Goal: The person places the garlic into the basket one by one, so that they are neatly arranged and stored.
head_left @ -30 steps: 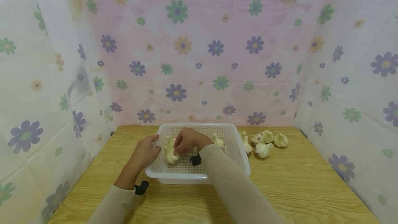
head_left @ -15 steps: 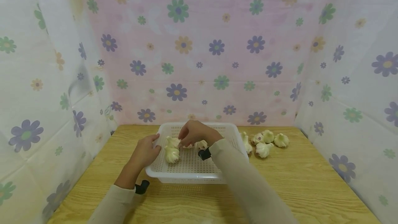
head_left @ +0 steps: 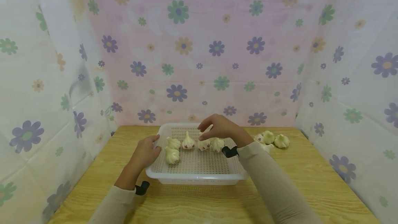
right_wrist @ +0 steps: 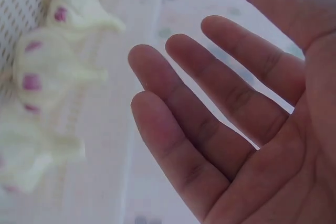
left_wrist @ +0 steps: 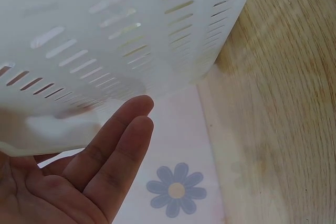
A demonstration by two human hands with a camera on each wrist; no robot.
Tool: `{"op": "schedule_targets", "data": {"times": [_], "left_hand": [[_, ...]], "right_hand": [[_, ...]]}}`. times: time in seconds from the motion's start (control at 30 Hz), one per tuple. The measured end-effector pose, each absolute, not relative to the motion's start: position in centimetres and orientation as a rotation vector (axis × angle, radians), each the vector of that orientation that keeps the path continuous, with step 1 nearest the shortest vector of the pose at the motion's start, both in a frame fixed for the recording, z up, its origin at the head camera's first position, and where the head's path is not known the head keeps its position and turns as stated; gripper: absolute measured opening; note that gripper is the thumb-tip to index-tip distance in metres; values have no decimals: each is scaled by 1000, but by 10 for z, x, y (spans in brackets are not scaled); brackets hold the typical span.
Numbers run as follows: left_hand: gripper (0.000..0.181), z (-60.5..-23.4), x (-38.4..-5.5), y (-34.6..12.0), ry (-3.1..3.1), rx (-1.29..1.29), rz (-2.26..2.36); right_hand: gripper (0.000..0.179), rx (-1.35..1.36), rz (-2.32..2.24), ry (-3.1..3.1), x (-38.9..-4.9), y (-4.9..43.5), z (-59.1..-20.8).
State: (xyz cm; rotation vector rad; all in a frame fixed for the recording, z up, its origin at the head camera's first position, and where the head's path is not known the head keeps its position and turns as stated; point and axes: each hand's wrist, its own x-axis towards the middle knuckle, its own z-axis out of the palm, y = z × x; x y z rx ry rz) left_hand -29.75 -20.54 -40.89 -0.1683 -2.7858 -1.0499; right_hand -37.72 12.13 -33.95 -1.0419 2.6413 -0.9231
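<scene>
A white plastic basket [head_left: 199, 176] with a slotted floor stands on the table. My left hand [head_left: 145, 153] holds its left rim, thumb over the edge. The left wrist view has straight fingers [left_wrist: 118, 166] beside the basket's outer wall. Several garlic bulbs lie inside: two at the left, including a front bulb [head_left: 172, 156], and others along the back, one of them an upright bulb [head_left: 188, 141]. My right hand [head_left: 219, 127] hovers over the back right of the basket, holding nothing. Its spread fingers [right_wrist: 157, 124] appear beside the row of bulbs in the right wrist view.
More garlic bulbs [head_left: 281, 141] lie in a cluster on the wooden table [head_left: 311, 182], right of the basket and partly behind my right forearm. Flowered cloth [head_left: 199, 44] encloses the table at the back and sides.
My right hand has moved from the left bulbs toward the basket's back right, uncovering the bulbs along the back. Its forearm now covers part of the outside cluster. The left hand stays put.
</scene>
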Motion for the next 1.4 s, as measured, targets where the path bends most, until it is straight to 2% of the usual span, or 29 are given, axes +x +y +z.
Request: {"op": "schedule_targets", "data": {"times": [0.27,0.77,0.93,1.4], "left_hand": [[56,-411,-300,-207,-2775,-169,-1036],[54,-409,-298,-202,-2763,-186,-983],[53,-409,-297,-203,-2766,-175,-964],[54,-412,-301,-206,-2772,-178,-983]], "right_hand": [[48,-970,-1031,2732,-367,166,-340],[43,-820,-1366,2839,-350,239,-361],[39,-783,-1445,2883,-347,257,-371],[42,-578,-1564,2926,-347,294,-391]]}}
